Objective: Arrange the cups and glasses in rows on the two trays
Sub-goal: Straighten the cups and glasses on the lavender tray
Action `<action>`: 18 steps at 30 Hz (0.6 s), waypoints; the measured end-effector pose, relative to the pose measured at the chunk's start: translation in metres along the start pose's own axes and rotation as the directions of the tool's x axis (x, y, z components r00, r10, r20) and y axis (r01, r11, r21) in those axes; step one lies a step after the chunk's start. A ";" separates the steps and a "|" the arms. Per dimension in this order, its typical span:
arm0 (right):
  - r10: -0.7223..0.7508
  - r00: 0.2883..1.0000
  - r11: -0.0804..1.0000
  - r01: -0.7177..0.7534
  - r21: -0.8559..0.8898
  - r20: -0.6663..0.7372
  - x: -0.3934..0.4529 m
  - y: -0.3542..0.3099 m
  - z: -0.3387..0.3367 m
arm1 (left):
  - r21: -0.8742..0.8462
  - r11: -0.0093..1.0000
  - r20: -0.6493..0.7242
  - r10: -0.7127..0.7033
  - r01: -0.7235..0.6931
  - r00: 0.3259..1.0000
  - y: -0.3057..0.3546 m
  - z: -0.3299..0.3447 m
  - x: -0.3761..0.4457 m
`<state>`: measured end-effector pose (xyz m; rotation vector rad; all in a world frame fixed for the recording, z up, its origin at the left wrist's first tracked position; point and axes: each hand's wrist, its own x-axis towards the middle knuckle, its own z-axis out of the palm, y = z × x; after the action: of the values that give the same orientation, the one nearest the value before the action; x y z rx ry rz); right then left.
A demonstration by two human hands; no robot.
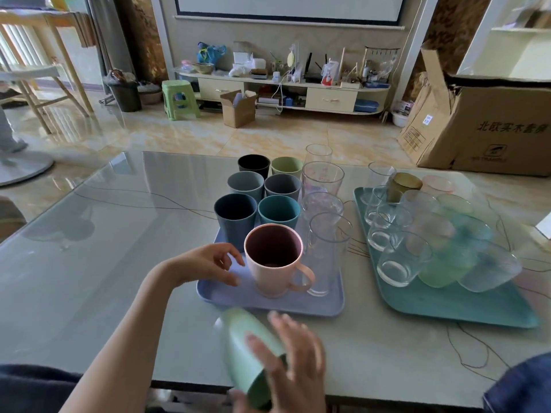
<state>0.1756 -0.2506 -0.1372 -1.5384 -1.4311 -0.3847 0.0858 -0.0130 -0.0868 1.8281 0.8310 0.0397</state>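
A lilac tray holds two rows of coloured cups, a pink mug at the front and a row of tall clear glasses on its right side. My left hand hovers with loosely curved fingers just left of the pink mug, apart from it. My right hand grips a light green cup, tilted on its side above the table's near edge, blurred by motion. A teal tray to the right carries rows of short clear and tinted glasses, several leaning.
The glass-topped table spreads to the left of the trays. A large cardboard box stands on the floor beyond the table's right corner. A TV cabinet and a green stool are far behind.
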 end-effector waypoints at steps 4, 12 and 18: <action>0.030 0.959 0.998 -0.045 0.047 0.282 0.003 0.004 0.019 | 0.059 0.998 0.027 -0.031 0.030 0.999 0.004 0.004 0.002; 0.031 0.945 0.985 -0.083 0.150 0.325 0.027 0.000 0.018 | -0.082 0.995 0.084 -0.053 0.060 0.995 0.004 0.001 -0.004; -0.040 0.949 0.996 0.013 0.091 0.311 0.106 -0.020 0.033 | -0.406 0.911 -0.245 -0.031 -0.073 0.969 0.009 -0.003 -0.019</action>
<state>0.1730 -0.1651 -0.0635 -1.5587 -1.6908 -0.0916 0.0754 -0.0226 -0.0715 1.4449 0.8975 0.4356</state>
